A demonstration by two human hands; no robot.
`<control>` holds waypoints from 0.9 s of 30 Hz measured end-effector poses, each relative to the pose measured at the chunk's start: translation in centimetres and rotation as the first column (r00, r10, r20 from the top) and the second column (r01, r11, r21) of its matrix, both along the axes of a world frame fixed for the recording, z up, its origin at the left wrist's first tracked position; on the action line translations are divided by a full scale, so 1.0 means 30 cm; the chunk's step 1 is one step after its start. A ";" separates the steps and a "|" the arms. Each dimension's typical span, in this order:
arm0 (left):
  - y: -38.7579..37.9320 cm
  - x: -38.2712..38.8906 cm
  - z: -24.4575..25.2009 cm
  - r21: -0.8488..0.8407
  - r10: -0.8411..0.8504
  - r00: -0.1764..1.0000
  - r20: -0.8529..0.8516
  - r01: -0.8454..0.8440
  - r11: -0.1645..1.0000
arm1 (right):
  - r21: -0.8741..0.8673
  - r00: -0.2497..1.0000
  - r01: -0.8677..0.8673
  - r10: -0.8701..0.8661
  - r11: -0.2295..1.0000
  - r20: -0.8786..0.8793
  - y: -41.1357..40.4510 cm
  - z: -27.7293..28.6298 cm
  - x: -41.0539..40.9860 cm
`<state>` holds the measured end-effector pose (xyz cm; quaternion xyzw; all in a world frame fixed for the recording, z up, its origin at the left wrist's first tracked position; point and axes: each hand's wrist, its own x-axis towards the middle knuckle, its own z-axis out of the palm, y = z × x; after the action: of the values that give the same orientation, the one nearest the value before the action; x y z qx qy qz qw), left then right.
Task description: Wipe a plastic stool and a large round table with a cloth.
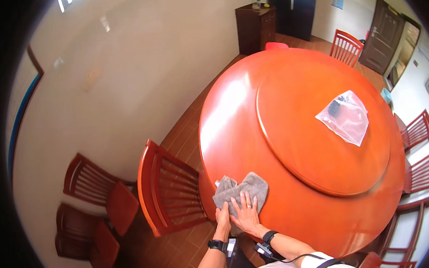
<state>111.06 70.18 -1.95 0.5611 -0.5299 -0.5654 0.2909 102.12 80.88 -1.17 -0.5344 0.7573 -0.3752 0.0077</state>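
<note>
A grey towelling cloth (257, 185) lies bunched and folded at the near left edge of a round, glossy orange-red wooden table (233, 147). My right hand (246, 212) rests flat on top of it, fingers spread, with a ring on one finger. At the table's rim, my left hand (223, 217) pinches the cloth's near left edge between thumb and fingers. Both wrists wear black straps with small devices attached. A round wooden turntable (297, 130) sits raised on the table, beyond the cloth.
On the turntable lies a clear plastic bag (352, 122) with a dark item inside. Close to my left stands a wooden chair (174, 189) against the table. More wooden chairs (89, 179) line the left wall; others (420, 171) stand at right. A dark cabinet (255, 30) is at the back.
</note>
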 end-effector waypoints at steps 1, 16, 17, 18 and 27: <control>-0.003 -0.007 0.003 -0.022 -0.013 0.990 0.141 0.016 1.000 | 0.019 1.000 0.021 -0.020 1.000 -0.020 -0.001 -0.008 0.000; -0.187 -0.213 0.155 -0.107 0.069 0.692 0.718 0.012 0.994 | 0.127 0.991 0.128 -0.123 0.984 -0.050 -0.246 0.014 -0.035; -0.208 -0.220 0.165 -0.119 0.089 0.698 0.711 -0.005 0.993 | 0.125 0.989 0.138 -0.132 0.983 -0.060 -0.268 0.026 -0.039; -0.213 -0.227 0.167 -0.130 0.111 0.703 0.702 -0.027 0.991 | 0.106 0.991 0.135 -0.132 0.985 -0.036 -0.278 0.025 -0.039; -0.366 -0.331 0.245 -0.156 0.086 0.721 0.687 0.030 0.987 | 0.129 0.985 0.174 -0.173 0.976 -0.018 -0.450 0.074 -0.112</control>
<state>101.13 59.20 5.39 0.7149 -0.6341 -0.2675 0.1236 98.76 67.39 1.04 -0.4660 0.8238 -0.3227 0.0073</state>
